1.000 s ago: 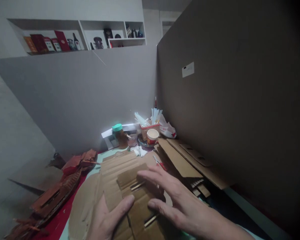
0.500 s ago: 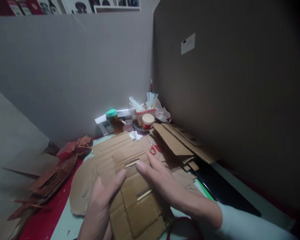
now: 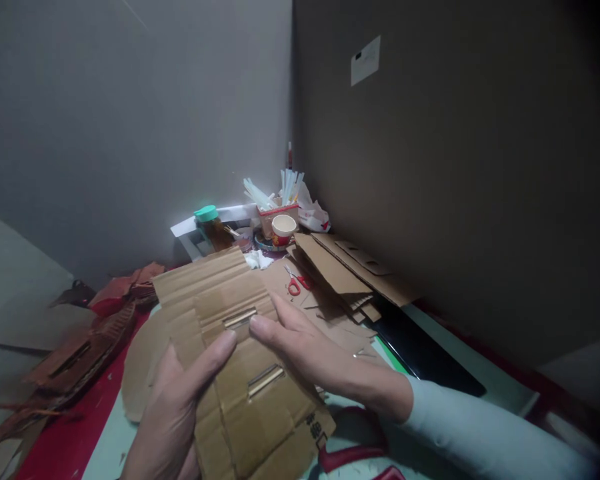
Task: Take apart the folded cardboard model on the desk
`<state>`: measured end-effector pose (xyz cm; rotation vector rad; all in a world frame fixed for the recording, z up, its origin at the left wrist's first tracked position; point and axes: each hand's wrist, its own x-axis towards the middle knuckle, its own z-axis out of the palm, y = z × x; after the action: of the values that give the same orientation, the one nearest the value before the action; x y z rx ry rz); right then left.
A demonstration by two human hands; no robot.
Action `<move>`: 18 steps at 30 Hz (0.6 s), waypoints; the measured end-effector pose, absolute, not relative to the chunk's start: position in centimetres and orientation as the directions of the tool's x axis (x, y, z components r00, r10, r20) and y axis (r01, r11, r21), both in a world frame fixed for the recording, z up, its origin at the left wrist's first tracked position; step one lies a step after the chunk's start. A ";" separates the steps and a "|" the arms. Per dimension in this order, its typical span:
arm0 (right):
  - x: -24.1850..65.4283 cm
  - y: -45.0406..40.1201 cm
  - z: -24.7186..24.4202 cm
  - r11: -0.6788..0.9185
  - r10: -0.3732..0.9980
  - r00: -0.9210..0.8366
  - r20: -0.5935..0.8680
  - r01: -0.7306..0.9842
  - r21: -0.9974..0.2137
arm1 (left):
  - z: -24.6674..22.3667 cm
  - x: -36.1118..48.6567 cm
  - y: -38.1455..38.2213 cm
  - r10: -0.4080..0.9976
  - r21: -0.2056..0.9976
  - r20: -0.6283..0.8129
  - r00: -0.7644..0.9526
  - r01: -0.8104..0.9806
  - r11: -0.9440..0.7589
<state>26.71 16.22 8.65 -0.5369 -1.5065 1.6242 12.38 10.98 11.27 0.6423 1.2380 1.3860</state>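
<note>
Between my two hands is a folded piece of brown corrugated cardboard [image 3: 260, 427] with two narrow cut slots, lifted towards me and tilted. My left hand [image 3: 180, 393] grips its left side, thumb on the face and fingers hidden underneath. My right hand [image 3: 305, 347] holds the right edge, its thumb resting beside the upper slot [image 3: 240, 319]. Dark printed marks show at the piece's lower right corner. Below that corner lies a large pair of scissors with dark red handles [image 3: 350, 460], partly cut off by the frame.
Small red-handled scissors [image 3: 294, 287] lie on cardboard further back. Folded cardboard sheets [image 3: 335, 273] and a black flat panel [image 3: 430, 360] are on the right. A paper cup [image 3: 283, 230], a green-lidded jar [image 3: 213, 227] and a box of glue sticks [image 3: 275, 217] stand behind. A brown model boat [image 3: 75, 360] sits left.
The view has tipped down and shifted right, so the shelf is gone from the top. Both hands keep their grip; the cardboard's printed corner and the large scissors show more now.
</note>
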 end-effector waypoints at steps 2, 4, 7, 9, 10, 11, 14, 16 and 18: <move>27.1 16.5 8.8 0.096 0.798 -0.564 0.211 -0.226 -0.969 | 11.1 12.2 11.2 0.941 0.911 -0.267 -0.208 -0.374 0.176; 27.5 16.9 8.8 0.123 0.792 -0.575 0.205 -0.179 -0.976 | 11.0 12.2 11.3 0.941 0.913 -0.276 -0.194 -0.358 0.193; 27.8 17.3 8.5 0.169 0.781 -0.584 0.219 -0.140 -0.976 | 11.2 12.4 11.3 0.949 0.928 -0.262 -0.176 -0.315 0.198; 27.8 17.4 8.3 0.206 0.782 -0.574 0.244 -0.133 -0.970 | 11.2 12.4 11.3 0.952 0.925 -0.264 -0.157 -0.320 0.204; 27.8 17.4 8.2 0.225 0.783 -0.564 0.261 -0.135 -0.965 | 11.1 12.4 11.3 0.951 0.920 -0.271 -0.151 -0.330 0.210; 27.8 17.4 8.1 0.244 0.784 -0.554 0.281 -0.140 -0.959 | 11.0 12.3 11.3 0.949 0.914 -0.282 -0.144 -0.340 0.220; 27.8 17.2 7.9 0.298 0.774 -0.532 0.343 -0.171 -0.939 | 10.6 12.2 11.2 0.940 0.905 -0.314 -0.133 -0.343 0.253; 27.9 17.1 8.1 0.326 0.764 -0.526 0.373 -0.184 -0.927 | 10.4 12.1 11.2 0.943 0.908 -0.305 -0.135 -0.338 0.246; 28.1 16.9 8.6 0.344 0.752 -0.531 0.390 -0.189 -0.920 | 10.3 12.1 11.2 0.957 0.925 -0.258 -0.130 -0.320 0.206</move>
<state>28.11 16.92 8.56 -0.5051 -1.7197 1.3301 12.13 11.20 10.27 0.7236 1.2004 1.2812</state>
